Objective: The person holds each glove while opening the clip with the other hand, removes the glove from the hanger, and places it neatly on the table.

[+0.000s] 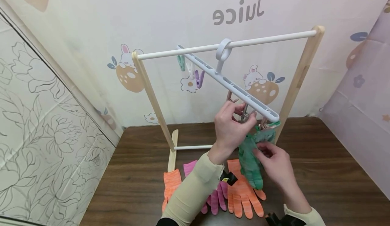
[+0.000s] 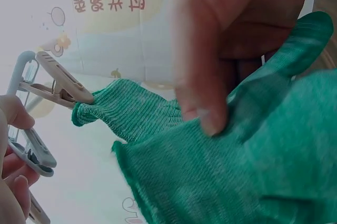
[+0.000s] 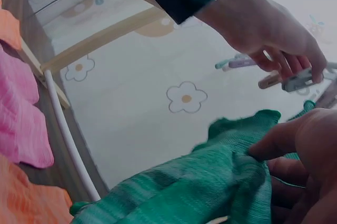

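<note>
My left hand [image 1: 230, 126] pinches a grey clothespin [image 2: 38, 153] that hangs under the white clip hanger [image 1: 233, 86]. A green knit glove [image 1: 250, 161] dangles from my right hand [image 1: 275, 163], pinched between thumb and fingers, its cuff upward. In the left wrist view this cuff stands apart from the grey clothespin. Close behind is another green glove [image 2: 134, 108], its cuff clipped by a beige clothespin [image 2: 63, 81] near the hanger's near end. The right wrist view shows the held glove's fabric bunched by my thumb.
A wooden rack with a white top bar [image 1: 268, 40] carries the hanger. Green, white and purple clothespins [image 1: 199, 79] hang at its far end. Below, orange gloves [image 1: 242, 192] and pink gloves [image 1: 214, 199] lie on the dark wooden table [image 1: 329, 172]. Printed cloth covers the wall behind.
</note>
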### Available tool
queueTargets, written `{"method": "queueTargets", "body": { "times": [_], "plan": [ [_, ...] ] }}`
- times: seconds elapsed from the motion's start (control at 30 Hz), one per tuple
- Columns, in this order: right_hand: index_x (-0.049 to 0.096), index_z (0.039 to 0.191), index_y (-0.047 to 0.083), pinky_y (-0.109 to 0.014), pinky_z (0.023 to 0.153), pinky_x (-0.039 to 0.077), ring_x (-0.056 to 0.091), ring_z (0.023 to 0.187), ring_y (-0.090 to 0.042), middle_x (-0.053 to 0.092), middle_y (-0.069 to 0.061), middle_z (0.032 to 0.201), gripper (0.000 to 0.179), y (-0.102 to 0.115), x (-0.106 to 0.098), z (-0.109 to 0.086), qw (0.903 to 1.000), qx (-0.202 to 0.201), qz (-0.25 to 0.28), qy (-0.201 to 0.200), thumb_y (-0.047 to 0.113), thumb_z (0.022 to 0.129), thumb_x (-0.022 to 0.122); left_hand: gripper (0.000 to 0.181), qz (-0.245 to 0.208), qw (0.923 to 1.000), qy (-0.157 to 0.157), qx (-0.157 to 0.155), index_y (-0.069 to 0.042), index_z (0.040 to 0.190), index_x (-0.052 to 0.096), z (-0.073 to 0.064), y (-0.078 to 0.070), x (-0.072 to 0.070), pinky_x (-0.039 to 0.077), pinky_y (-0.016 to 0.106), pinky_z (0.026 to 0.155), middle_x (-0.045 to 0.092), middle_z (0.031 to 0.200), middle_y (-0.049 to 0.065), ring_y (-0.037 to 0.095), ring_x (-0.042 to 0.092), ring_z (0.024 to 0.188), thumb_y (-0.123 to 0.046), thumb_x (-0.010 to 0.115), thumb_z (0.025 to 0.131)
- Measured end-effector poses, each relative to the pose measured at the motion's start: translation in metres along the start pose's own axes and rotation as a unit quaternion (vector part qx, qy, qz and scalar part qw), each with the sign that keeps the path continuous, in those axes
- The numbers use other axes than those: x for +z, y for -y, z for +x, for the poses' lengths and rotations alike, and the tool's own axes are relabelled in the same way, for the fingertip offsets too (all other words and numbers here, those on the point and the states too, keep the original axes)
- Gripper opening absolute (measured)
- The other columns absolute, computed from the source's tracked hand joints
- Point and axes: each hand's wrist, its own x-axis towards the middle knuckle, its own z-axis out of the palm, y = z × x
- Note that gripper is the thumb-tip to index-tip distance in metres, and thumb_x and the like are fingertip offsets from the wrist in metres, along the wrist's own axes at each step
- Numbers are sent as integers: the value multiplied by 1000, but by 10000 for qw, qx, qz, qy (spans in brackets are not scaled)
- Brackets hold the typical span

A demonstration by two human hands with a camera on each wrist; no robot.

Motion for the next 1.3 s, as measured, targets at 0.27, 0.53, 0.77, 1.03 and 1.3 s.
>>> {"method": "queueTargets", "body": {
  "times": [0.27,0.53,0.77,1.03,1.3],
  "plan": [
    [69,113,1,-25,64,50,59,79,-13,68,-9,97,28,-17,-15,-2,9971,241,-81,714,23,97,66,22,-7,10000,21,40,-3,99,69,-1,1,-1,49,12,58,65,92,4,7,61,77,-12,78,82],
    [64,118,-5,-27,71,52,60,86,-12,67,-11,103,33,-38,-20,-10,9825,927,495,1540,20,97,66,24,0,10000,89,-22,-3,101,68,-2,1,-1,47,9,58,64,94,4,7,61,79,-13,79,82],
    [61,121,-7,-27,75,52,62,90,-11,67,-11,106,34,-55,-22,-15,9651,1355,1078,1962,18,99,62,26,18,9999,121,-27,-4,103,67,-1,1,-2,46,10,58,65,96,4,7,61,80,-13,80,82],
    [57,123,-10,-27,77,52,62,93,-7,68,-6,107,36,-80,-26,-15,9524,1531,1501,2168,19,100,60,26,85,9999,90,43,-4,101,67,-1,3,-3,49,15,56,65,96,4,6,62,79,-14,80,81],
    [54,125,-9,-26,77,53,63,93,-5,70,1,105,39,-97,-34,-12,9424,1920,1657,2182,20,101,59,26,81,9999,114,34,-4,102,67,-2,4,-4,48,13,57,64,95,4,6,62,79,-14,80,82]
  ]
}}
